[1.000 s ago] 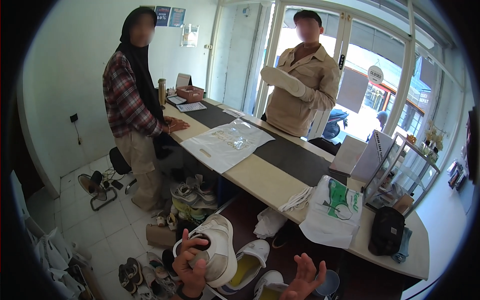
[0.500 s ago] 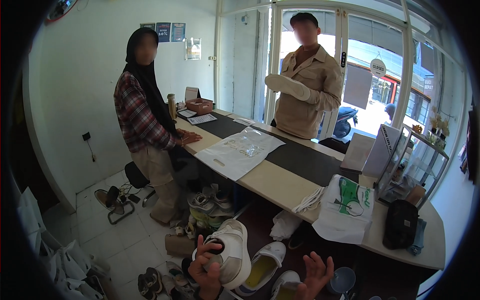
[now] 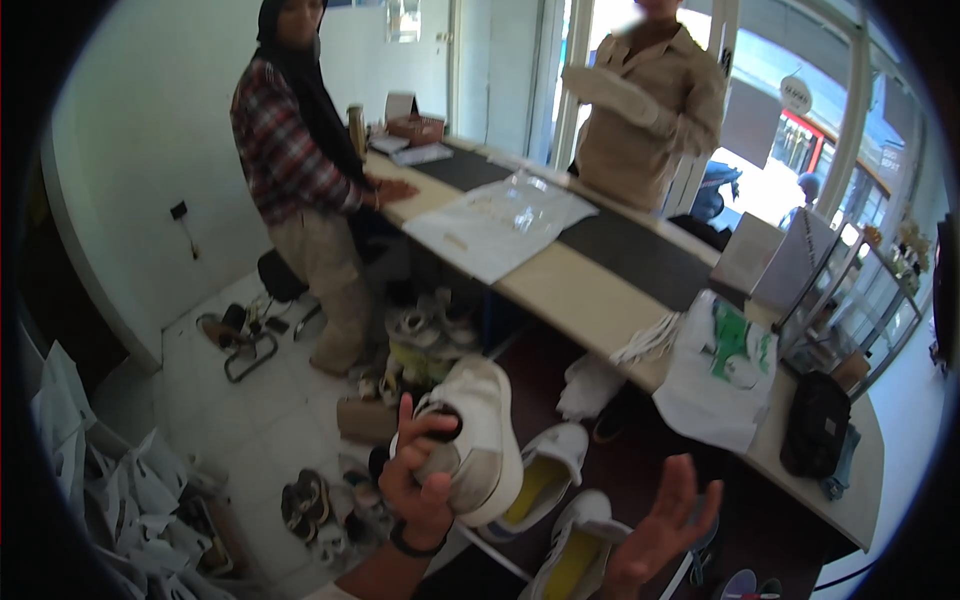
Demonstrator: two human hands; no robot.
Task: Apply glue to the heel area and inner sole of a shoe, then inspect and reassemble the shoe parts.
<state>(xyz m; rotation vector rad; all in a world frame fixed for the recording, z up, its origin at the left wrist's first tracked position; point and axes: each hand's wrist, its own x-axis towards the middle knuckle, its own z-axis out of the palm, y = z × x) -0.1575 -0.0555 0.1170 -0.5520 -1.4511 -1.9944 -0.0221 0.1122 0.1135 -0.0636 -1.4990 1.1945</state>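
Observation:
My left hand (image 3: 425,485) grips a white sneaker (image 3: 485,425) by its heel, with the fingers at the ankle opening and the toe pointing away. A dark band circles that wrist. My right hand (image 3: 660,530) is raised with its fingers apart and nothing in it. Just beyond the held sneaker lies a white shoe with a yellow insole (image 3: 560,455). A similar white shoe with dark stripes (image 3: 580,545) sits beside my right hand, which hides part of it.
A long counter (image 3: 560,325) carries a white plastic bag (image 3: 500,225), white laces (image 3: 648,340), a white-and-green bag (image 3: 715,375) and a black pouch (image 3: 815,425). Two people stand by it, one holding a pale shoe (image 3: 625,100). Shoes (image 3: 305,505) and paper bags (image 3: 130,500) crowd the floor.
The view has tipped downward, so the counter and people sit higher in it. My left hand still holds the sneaker. My right hand has risen and shifted right, still spread.

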